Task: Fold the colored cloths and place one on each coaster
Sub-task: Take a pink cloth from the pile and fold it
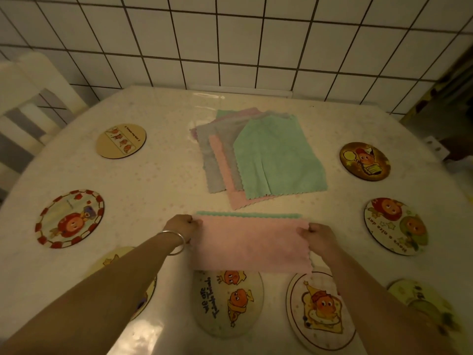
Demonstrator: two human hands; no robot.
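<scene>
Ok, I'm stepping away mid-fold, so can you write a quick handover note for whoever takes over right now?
Left hand and right hand each pinch an upper corner of the pink cloth, held up near the front of the table; a green edge shows behind its top.
The stack of unfolded cloths lies mid-table, green one on top.
Done: no visible coaster carries a cloth, e.g. the "We are" coaster and the red-bordered coaster.
Left: finish this fold, place it, then fold and place the rest.

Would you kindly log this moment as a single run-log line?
step: folding | left hand: pinches pink cloth | right hand: pinches pink cloth | green strip shows behind | coasters: none covered | stack: waiting
</scene>
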